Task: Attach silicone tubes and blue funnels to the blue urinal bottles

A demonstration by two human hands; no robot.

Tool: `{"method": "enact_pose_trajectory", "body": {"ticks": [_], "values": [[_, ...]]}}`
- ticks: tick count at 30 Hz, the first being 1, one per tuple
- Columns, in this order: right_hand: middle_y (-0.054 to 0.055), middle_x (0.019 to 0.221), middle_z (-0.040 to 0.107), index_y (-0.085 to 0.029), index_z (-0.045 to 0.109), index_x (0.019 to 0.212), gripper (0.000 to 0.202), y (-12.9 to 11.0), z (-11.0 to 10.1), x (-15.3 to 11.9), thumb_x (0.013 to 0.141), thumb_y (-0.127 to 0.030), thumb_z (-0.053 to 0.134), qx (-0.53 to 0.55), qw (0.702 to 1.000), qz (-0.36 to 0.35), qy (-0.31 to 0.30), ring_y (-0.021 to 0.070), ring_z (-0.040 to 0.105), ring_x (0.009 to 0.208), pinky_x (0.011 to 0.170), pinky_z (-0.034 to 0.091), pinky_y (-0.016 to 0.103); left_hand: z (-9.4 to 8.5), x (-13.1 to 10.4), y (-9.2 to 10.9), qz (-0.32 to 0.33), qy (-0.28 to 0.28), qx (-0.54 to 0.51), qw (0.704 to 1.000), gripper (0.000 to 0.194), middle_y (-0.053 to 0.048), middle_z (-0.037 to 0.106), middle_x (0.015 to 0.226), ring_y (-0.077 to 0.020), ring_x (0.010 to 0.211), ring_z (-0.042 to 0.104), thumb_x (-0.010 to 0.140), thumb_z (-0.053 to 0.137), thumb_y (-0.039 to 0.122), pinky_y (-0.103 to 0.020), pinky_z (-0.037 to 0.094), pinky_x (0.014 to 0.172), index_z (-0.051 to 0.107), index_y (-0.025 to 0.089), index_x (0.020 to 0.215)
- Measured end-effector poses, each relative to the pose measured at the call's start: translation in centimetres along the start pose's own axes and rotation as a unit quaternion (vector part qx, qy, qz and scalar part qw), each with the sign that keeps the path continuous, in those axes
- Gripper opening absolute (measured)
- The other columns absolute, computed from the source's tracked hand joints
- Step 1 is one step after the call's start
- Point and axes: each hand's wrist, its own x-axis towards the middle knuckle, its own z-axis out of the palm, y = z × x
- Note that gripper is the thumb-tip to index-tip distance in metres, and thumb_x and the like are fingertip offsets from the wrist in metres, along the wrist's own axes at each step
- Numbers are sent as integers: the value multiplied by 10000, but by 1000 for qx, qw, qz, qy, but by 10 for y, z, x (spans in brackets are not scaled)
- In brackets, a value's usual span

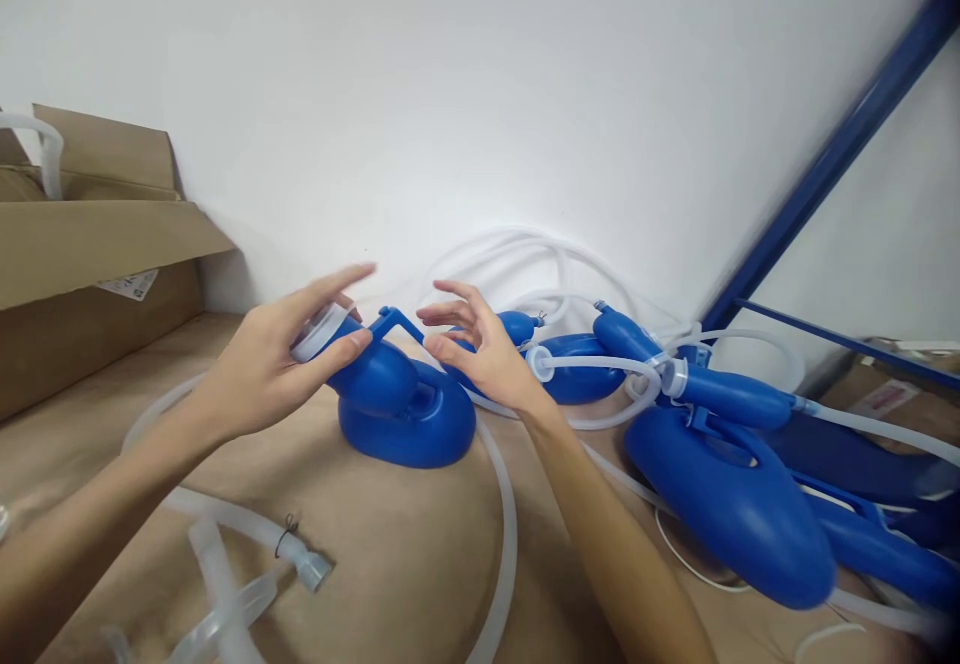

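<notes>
A blue plastic urinal bottle [409, 441] with a carrying handle stands on the brown surface in front of me, its neck tilted up to the left. On the neck sits a translucent white cap [322, 331]. My left hand [281, 349] is at that cap and neck, fingers stretched and thumb apart; it seems to touch the cap, though its palm side is partly hidden. To the right of the bottle's handle, my right hand [480, 344] hovers with fingers spread and nothing in them. A clear tube [504, 524] curves along the surface beside the bottle.
More blue bottles [727, 494] with clear hoses lie piled at the right. A loose hose with a pale connector [311, 569] lies at the front left. An open cardboard box [97, 244] stands left, a white wall [450, 94] behind, and a blue metal frame [840, 154] right.
</notes>
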Motion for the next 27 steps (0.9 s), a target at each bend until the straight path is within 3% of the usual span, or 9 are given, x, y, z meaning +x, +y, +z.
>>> {"method": "enact_pose_trajectory", "body": {"ticks": [3,5,9,13,16,18,22,24,27], "values": [[78,1290,660,-260,568,1365,512,-15,-3,-8,954,-556,642,-62,995,-19,-82,230,601,1249,1103,442,415,2,-1,6,119,-39,21,992,350,-42,705,1151,-199,963,688,1004,545,356,-285,526,852,648,292,1332],[62,1209,666,-252,567,1393,490,-20,0,-10,1009,-556,545,-47,993,-11,-107,198,630,1124,1032,477,370,6,-3,12,162,-36,33,986,308,-57,695,1139,-188,957,689,1005,540,300,-276,527,850,654,255,1288],[12,918,613,-231,586,1386,472,-17,4,-9,1054,-537,449,45,992,19,-114,131,578,807,808,505,283,12,-8,20,202,7,88,975,309,-81,713,1074,-194,865,700,984,560,290,-286,527,762,585,193,1277],[-33,745,519,-218,637,1293,386,-12,4,-6,1028,-479,531,111,984,56,-129,102,493,637,618,438,232,11,-12,19,224,62,172,957,409,-81,728,925,-209,702,685,957,589,416,-303,487,618,536,146,1260],[-43,688,474,-201,659,1213,454,-10,7,-4,1007,-580,521,147,974,80,-155,100,454,580,563,412,234,6,-13,18,254,81,200,943,385,-49,709,813,-191,610,642,954,606,423,-300,451,563,546,149,1218],[-42,671,454,-193,665,1160,553,-11,11,-3,995,-677,453,167,971,95,-143,95,413,551,512,364,224,4,-12,20,263,59,208,940,331,-48,719,831,-186,613,638,969,588,369,-301,444,565,570,172,1235],[-46,660,423,-196,661,1086,548,-14,17,-3,967,-701,482,149,978,119,-89,86,362,545,468,270,204,3,-11,31,204,-34,149,967,299,-67,749,1045,-205,780,695,999,518,323,-306,486,654,612,216,1261],[-38,694,444,-200,662,1054,447,-16,18,-3,958,-626,565,126,983,109,-76,90,388,586,484,283,203,4,-11,38,139,-74,76,985,282,-52,743,1118,-211,880,704,999,527,363,-311,514,739,619,232,1232],[-22,768,513,-211,664,1066,332,-19,19,-5,962,-521,603,86,991,74,-68,104,449,652,535,345,214,5,-9,47,30,-104,-22,994,281,-6,749,1058,-204,883,691,992,540,470,-301,519,765,646,264,1151]]}}
